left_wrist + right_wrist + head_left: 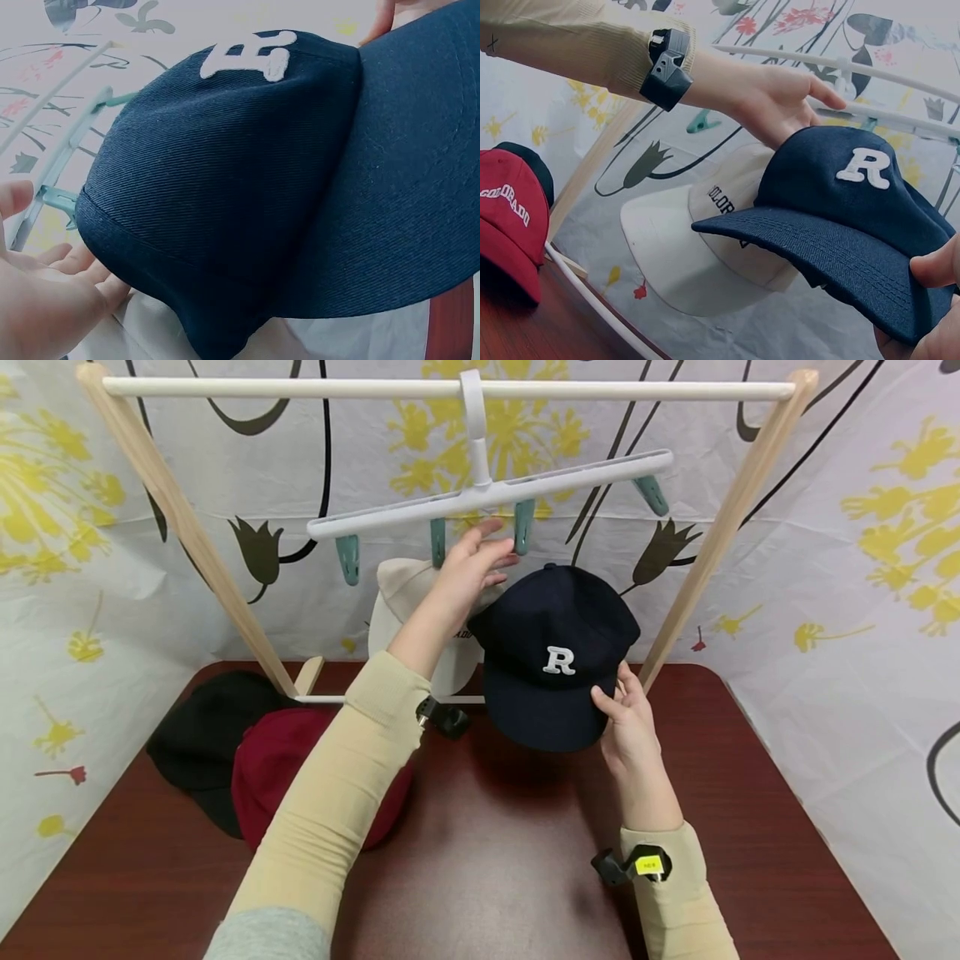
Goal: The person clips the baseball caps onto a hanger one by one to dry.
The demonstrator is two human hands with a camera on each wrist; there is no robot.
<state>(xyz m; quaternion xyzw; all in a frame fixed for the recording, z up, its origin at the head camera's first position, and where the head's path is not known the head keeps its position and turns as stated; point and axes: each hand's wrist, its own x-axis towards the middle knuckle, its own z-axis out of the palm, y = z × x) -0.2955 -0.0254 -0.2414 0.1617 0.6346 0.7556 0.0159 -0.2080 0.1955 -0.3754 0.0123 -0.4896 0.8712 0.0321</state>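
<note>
Near the middle of the head view, right of centre, the navy baseball cap [555, 618] is held up in the air, its white letter R patch [558, 660] facing the wearer. The right hand [630, 727] pinches the brim at its right edge, thumb on the upper face and fingers beneath. That grip seems chosen to leave the crown free, with its top turned up toward the clips. The left hand [472, 564], at upper centre, has its fingers apart and extended; it lies just beside the inner right teal clip [524, 527], and whether it touches that clip or the cap's back I cannot tell.

Behind the left forearm, the cream cap [408, 585] hangs under the inner left clip [438, 539], brim pointing downward; the clip appears to bear its weight. The white clip hanger [401, 513] slopes down to the left, probably because that cap loads its left half while the right half carries none. Its hook [472, 406] sits over the white rail [300, 388] at the top of the frame.

At lower left, the dark red cap [273, 752] partly covers the black cap [217, 727] on the tabletop [465, 860], both away from the hanging area.
</note>
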